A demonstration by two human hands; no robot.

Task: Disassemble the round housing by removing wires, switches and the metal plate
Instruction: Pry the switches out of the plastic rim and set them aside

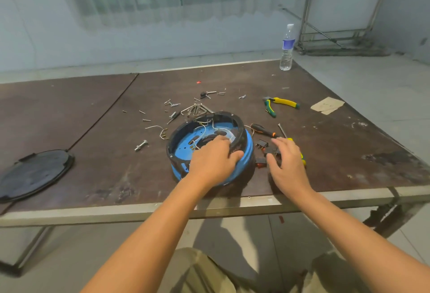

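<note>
Left hand (214,160) grips the round housing (183,144) rim near the table's (325,153) front edge. Right hand (287,164) hovers spread, empty, over pulled switches (261,144). Wires (204,127) probably next.

A bare makeshift workshop: a worn table (325,153) strewn with screws (172,103) beyond the left hand (213,161), pliers (280,104) and screwdriver (264,130) past the right hand (287,164), concrete floor, curtained window.

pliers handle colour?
Yellow and green, on the pliers right of the screws; head view, the only one.
</note>
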